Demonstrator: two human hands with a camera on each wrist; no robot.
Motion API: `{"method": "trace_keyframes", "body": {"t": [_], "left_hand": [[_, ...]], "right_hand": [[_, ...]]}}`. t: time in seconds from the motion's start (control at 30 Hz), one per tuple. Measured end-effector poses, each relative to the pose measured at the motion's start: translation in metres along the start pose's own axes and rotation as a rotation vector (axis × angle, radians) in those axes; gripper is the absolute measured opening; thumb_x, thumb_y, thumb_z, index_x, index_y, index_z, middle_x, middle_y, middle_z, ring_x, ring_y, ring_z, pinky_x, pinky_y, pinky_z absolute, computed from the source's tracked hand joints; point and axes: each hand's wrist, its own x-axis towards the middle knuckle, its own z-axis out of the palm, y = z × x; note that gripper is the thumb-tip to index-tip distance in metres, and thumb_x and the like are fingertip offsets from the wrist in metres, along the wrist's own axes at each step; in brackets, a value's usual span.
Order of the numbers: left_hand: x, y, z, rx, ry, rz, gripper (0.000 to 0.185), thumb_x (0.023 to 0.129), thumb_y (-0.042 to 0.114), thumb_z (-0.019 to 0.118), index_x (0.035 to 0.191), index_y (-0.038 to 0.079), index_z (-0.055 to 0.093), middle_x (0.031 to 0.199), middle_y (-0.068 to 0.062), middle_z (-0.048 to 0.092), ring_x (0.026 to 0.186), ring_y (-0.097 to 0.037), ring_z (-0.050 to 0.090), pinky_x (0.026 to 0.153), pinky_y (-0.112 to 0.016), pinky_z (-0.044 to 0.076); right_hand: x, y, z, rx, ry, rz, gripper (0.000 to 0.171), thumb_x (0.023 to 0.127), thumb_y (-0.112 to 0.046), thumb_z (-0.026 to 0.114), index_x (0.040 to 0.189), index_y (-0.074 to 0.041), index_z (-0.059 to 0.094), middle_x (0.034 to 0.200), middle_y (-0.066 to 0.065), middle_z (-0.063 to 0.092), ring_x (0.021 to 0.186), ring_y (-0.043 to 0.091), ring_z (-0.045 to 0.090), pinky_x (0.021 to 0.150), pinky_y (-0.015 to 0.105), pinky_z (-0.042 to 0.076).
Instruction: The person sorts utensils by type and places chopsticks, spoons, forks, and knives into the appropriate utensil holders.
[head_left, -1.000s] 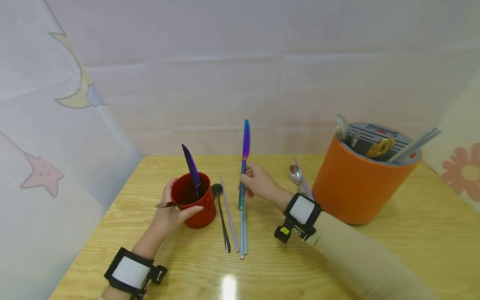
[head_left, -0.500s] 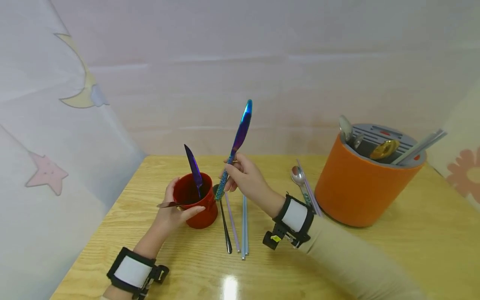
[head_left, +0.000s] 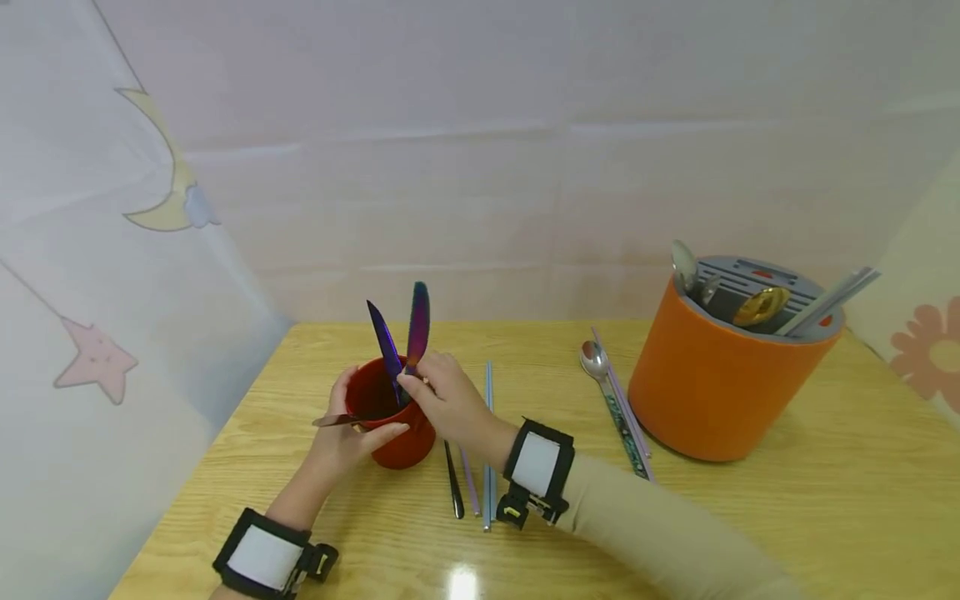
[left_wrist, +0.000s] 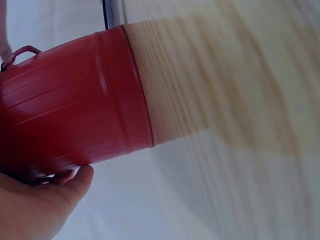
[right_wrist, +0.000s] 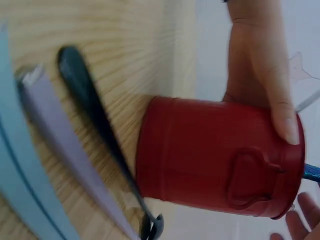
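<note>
A red cup (head_left: 401,442) stands on the wooden table (head_left: 750,517), left of centre. My left hand (head_left: 341,437) grips it from the left, thumb on the front wall and fingers round the back; the left wrist view shows the cup (left_wrist: 75,100) against my thumb (left_wrist: 60,195). A purple knife (head_left: 384,346) stands blade-up in the cup. My right hand (head_left: 442,400) pinches a second iridescent knife (head_left: 417,325) at the cup's rim, blade up and handle down inside. A thin brownish metal tip (head_left: 330,420) sticks out left of my left hand.
Right of the cup lie a black spoon (head_left: 452,483), a lilac stick (head_left: 470,483) and pale blue sticks (head_left: 488,417). Farther right lie a silver spoon (head_left: 594,358) and more sticks. An orange cutlery holder (head_left: 712,392) with several utensils stands at the right. Fabric walls enclose the table.
My right hand carried the iridescent knife left from above the sticks to the red cup and lowered its handle in. My left hand stayed on the cup.
</note>
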Motion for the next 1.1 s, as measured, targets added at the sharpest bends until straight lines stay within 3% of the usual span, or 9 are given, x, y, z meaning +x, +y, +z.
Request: {"method": "trace_keyframes", "body": {"t": [0.1,0.2,0.33,0.6,0.77,1.0,1.1], "left_hand": [[-0.001,-0.001,0.001,0.018,0.014,0.016,0.089,0.078,-0.001,0.080,0.142,-0.013,0.018,0.135,-0.030,0.044,0.122,-0.043,0.048,0.099,-0.054,0.041],[-0.001,-0.002,0.002,0.019,0.017,0.022,0.088,0.078,-0.001,0.080,0.141,-0.012,0.020,0.136,-0.029,0.044,0.122,-0.043,0.047,0.099,-0.054,0.041],[0.000,-0.003,0.002,0.026,0.010,0.029,0.086,0.078,0.001,0.080,0.141,-0.010,0.022,0.137,-0.028,0.044,0.123,-0.042,0.047,0.098,-0.054,0.042],[0.000,-0.004,0.003,0.024,0.023,0.058,0.083,0.078,0.000,0.080,0.139,-0.010,0.025,0.135,-0.028,0.045,0.121,-0.043,0.048,0.095,-0.054,0.044],[0.000,-0.004,0.003,-0.030,0.011,0.053,0.085,0.077,-0.003,0.079,0.141,-0.010,0.023,0.137,-0.028,0.043,0.122,-0.042,0.047,0.096,-0.054,0.044],[-0.001,-0.002,-0.003,-0.078,-0.043,-0.036,0.094,0.083,0.002,0.076,0.147,-0.009,0.009,0.144,-0.029,0.034,0.129,-0.043,0.040,0.101,-0.056,0.039],[-0.001,-0.002,-0.003,-0.076,-0.055,-0.064,0.095,0.083,0.002,0.076,0.148,-0.008,0.007,0.145,-0.029,0.032,0.130,-0.043,0.037,0.102,-0.057,0.036]], "right_hand": [[-0.001,0.006,0.007,-0.175,-0.018,-0.018,0.020,0.100,-0.014,0.054,0.099,0.000,0.069,0.124,0.015,0.058,0.117,0.031,0.046,0.097,0.049,0.040],[-0.005,0.009,0.011,-0.248,-0.038,0.009,0.023,0.099,-0.016,0.056,0.097,-0.001,0.072,0.134,0.015,0.053,0.128,0.035,0.040,0.104,0.056,0.032],[-0.008,0.010,0.011,-0.216,-0.018,0.034,0.022,0.099,-0.018,0.057,0.101,-0.003,0.072,0.138,0.016,0.050,0.131,0.036,0.037,0.104,0.058,0.033],[-0.017,0.013,0.003,0.003,-0.038,0.146,0.033,0.099,-0.016,0.058,0.126,0.002,0.059,0.145,0.014,0.041,0.132,0.031,0.039,0.099,0.052,0.043],[-0.029,0.019,-0.006,-0.026,-0.029,0.157,0.042,0.098,-0.011,0.058,0.135,0.007,0.050,0.145,0.018,0.041,0.132,0.034,0.042,0.104,0.049,0.039],[-0.047,0.023,-0.031,-0.053,0.006,0.192,0.041,0.095,-0.007,0.061,0.133,0.006,0.051,0.143,0.017,0.043,0.123,0.033,0.048,0.094,0.053,0.045],[-0.058,0.024,-0.047,-0.067,0.027,0.202,0.042,0.095,-0.007,0.061,0.134,0.006,0.050,0.142,0.016,0.043,0.123,0.033,0.047,0.098,0.056,0.041]]}}
